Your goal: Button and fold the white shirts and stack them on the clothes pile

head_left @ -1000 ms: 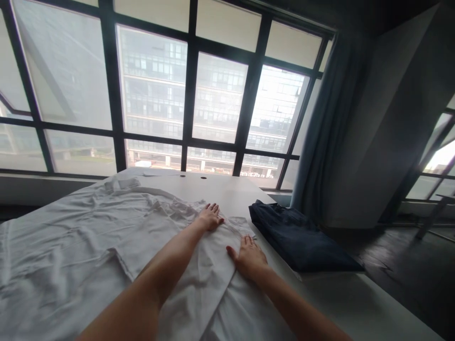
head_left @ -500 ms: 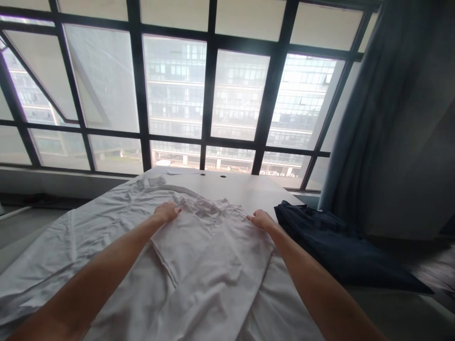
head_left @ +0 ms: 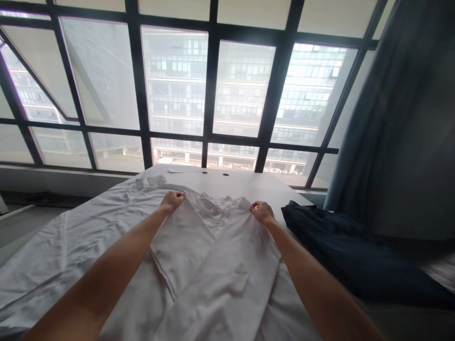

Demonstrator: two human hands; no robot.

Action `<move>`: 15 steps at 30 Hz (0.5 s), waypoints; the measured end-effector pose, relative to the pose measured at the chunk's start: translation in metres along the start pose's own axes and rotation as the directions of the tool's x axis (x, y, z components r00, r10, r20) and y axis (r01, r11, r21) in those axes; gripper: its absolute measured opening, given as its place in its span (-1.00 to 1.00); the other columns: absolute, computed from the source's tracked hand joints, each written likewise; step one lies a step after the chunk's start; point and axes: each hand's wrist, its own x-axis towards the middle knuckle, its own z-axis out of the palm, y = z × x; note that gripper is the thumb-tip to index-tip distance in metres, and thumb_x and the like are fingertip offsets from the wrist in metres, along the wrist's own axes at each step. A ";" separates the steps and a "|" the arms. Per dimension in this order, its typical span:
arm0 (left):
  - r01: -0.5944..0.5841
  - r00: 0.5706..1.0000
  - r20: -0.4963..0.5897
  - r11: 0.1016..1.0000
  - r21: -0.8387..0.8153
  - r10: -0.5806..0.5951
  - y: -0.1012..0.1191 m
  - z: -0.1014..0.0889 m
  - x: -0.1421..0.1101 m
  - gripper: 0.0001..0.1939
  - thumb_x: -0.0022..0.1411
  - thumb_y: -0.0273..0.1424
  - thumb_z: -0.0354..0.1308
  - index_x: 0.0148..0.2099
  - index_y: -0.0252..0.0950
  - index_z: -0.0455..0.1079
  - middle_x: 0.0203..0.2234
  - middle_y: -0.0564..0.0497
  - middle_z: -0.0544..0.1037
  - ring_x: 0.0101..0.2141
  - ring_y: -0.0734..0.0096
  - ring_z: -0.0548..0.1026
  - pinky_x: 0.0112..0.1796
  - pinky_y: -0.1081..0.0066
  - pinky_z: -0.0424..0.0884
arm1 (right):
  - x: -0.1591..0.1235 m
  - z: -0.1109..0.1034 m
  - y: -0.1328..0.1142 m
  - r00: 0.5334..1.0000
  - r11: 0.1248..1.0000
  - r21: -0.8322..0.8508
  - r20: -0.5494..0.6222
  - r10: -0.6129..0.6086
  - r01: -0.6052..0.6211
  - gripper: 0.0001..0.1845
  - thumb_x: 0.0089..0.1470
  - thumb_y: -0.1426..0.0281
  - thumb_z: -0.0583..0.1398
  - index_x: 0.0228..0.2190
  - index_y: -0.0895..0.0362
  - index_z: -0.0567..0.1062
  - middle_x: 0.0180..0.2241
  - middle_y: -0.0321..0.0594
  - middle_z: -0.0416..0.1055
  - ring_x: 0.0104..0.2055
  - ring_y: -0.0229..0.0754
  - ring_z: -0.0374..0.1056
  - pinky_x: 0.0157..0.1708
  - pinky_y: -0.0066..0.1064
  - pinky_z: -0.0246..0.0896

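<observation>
A white shirt (head_left: 213,255) lies spread on a white table (head_left: 245,185), its collar end pointing toward the window. My left hand (head_left: 172,200) is closed on the shirt's left shoulder edge. My right hand (head_left: 262,211) is closed on the right shoulder edge. Both hands lift the cloth slightly off the table, so it sags between them. More white fabric (head_left: 71,241) lies crumpled to the left under my left arm.
A folded dark blue garment (head_left: 341,246) lies on the table at the right. Large dark-framed windows (head_left: 209,90) fill the wall behind the table. A blue-grey curtain (head_left: 398,118) hangs at the right. Floor shows at the far left.
A second ago both hands lay flat and open on the shirt. They have since moved apart to its shoulders, closed on the cloth and raised it a little. The camera turned left.
</observation>
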 end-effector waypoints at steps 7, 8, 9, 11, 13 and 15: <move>-0.062 0.986 -0.161 0.988 -0.143 0.039 0.023 -0.047 0.006 -0.61 0.27 -0.20 0.26 -0.06 -0.46 0.58 -0.25 -0.15 0.64 -0.23 0.26 0.50 -0.24 0.39 0.28 | -0.008 -0.048 -0.017 0.970 0.996 0.065 -0.239 -0.036 0.053 -0.76 0.17 0.29 0.23 -0.18 0.11 0.62 -0.28 -0.12 0.58 -0.16 -0.02 0.50 -0.17 -0.34 0.31; -0.074 0.985 -0.165 0.984 -0.160 0.047 0.028 -0.053 0.007 -0.61 0.26 -0.21 0.27 -0.07 -0.47 0.58 -0.27 -0.14 0.64 -0.22 0.25 0.49 -0.23 0.38 0.28 | -0.008 -0.055 -0.020 0.967 0.995 0.086 -0.253 -0.031 0.055 -0.77 0.16 0.30 0.23 -0.19 0.12 0.62 -0.29 -0.11 0.58 -0.17 -0.02 0.51 -0.17 -0.34 0.32; -0.081 0.985 -0.165 0.981 -0.176 0.052 0.033 -0.058 0.008 -0.61 0.25 -0.21 0.28 -0.08 -0.49 0.58 -0.30 -0.13 0.64 -0.22 0.25 0.48 -0.22 0.38 0.28 | -0.008 -0.060 -0.023 0.966 0.991 0.121 -0.257 -0.018 0.050 -0.77 0.16 0.30 0.24 -0.20 0.14 0.61 -0.31 -0.10 0.59 -0.21 -0.02 0.52 -0.19 -0.34 0.34; -0.078 0.986 -0.157 0.978 -0.191 0.048 0.042 -0.070 0.012 -0.59 0.24 -0.21 0.29 -0.08 -0.51 0.57 -0.34 -0.12 0.64 -0.22 0.25 0.47 -0.18 0.36 0.28 | -0.005 -0.069 -0.029 0.971 0.974 0.225 -0.239 0.023 0.032 -0.75 0.17 0.32 0.24 -0.18 0.18 0.60 -0.36 -0.09 0.58 -0.37 -0.07 0.52 -0.28 -0.35 0.37; -0.066 0.985 -0.167 0.980 -0.189 0.034 0.052 -0.081 0.020 -0.56 0.24 -0.18 0.28 -0.07 -0.51 0.57 -0.35 -0.12 0.64 -0.21 0.23 0.47 -0.15 0.32 0.28 | 0.001 -0.078 -0.037 0.977 0.941 0.337 -0.206 0.061 0.012 -0.74 0.19 0.34 0.23 -0.15 0.24 0.58 -0.43 -0.08 0.57 -0.50 -0.11 0.50 -0.39 -0.37 0.38; -0.063 0.984 -0.175 0.981 -0.186 0.030 0.061 -0.089 0.034 -0.55 0.26 -0.14 0.24 -0.06 -0.46 0.58 -0.36 -0.12 0.64 -0.22 0.20 0.50 -0.15 0.30 0.30 | 0.013 -0.086 -0.046 0.978 0.914 0.405 -0.198 0.070 0.017 -0.74 0.22 0.38 0.19 -0.15 0.29 0.58 -0.45 -0.05 0.56 -0.51 -0.11 0.50 -0.41 -0.38 0.40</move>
